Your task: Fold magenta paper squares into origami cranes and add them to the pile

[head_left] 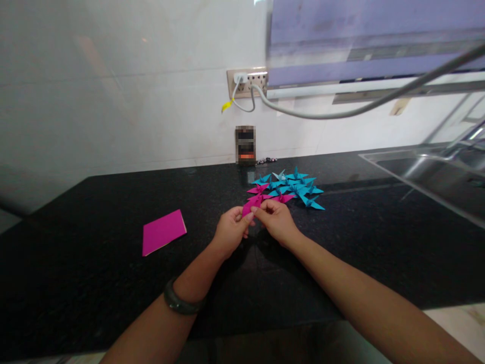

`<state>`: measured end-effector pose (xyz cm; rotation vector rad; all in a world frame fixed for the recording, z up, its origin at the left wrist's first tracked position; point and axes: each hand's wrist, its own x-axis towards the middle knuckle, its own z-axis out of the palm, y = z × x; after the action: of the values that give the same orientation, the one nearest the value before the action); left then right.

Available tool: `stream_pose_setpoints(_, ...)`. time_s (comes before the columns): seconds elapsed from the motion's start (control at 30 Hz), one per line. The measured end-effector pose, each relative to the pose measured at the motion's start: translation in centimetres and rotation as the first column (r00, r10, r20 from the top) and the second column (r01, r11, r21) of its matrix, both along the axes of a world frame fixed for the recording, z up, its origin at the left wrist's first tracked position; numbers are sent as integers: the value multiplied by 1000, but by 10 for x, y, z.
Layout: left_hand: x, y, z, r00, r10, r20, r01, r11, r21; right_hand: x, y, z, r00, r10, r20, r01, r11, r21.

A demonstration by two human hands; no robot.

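Observation:
Between my two hands is a small folded piece of magenta paper (247, 206), pinched by thumbs and fingers just above the counter. My left hand (231, 228) grips its left side, fingers curled behind. From the right, my right hand (278, 221) pinches it near the thumb tips, which almost meet. Right behind the hands lie several folded paper cranes, blue ones (297, 188) and a few magenta ones (258, 189), partly hidden by my right hand. Off to the left rests a stack of square magenta paper (163, 232).
The black stone counter (94, 283) runs to a white tiled wall. A phone-like device (245, 145), blurred out, leans there beside a beaded string (267, 161). A steel sink (417, 174) is at the right. A grey cable (314, 116) hangs from the wall socket (247, 82).

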<state>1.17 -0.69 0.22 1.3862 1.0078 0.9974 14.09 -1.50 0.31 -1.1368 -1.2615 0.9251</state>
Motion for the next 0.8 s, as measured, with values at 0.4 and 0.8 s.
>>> stream_pose_setpoints(0.4,-3,2,1,980,31,-195,13,975,220,-1,-1,-1,988,65,-140,-75,995,-69)
stream_pose_setpoints(0.8,-3,3,0,992,45,-115,-31,992,119,3,0,2,991,-30,-133,26,999,-35)
